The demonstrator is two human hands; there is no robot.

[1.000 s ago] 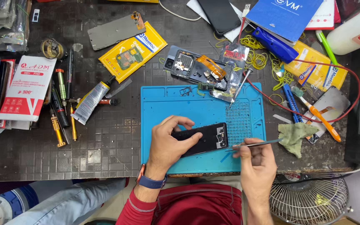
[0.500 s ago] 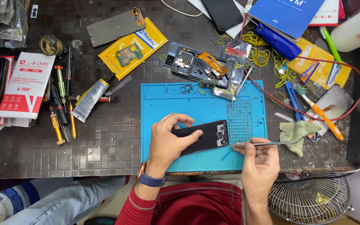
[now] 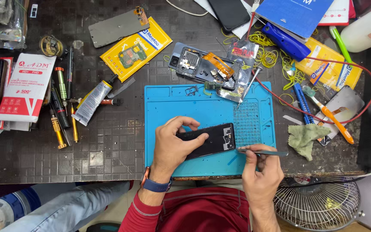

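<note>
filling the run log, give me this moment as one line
left hand: holds black phone | right hand: holds tweezers, tip at phone's edge | under: blue mat

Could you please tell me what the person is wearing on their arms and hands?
Both hands are bare, with no gloves or rings visible. The left hand has a dark blue band with an orange edge at the wrist, above a red sleeve cuff. The right hand shows a bare forearm.

left hand [image 3: 173, 146] grips black phone [image 3: 209, 141] | right hand [image 3: 260, 172] holds tweezers [image 3: 263, 152]
</note>
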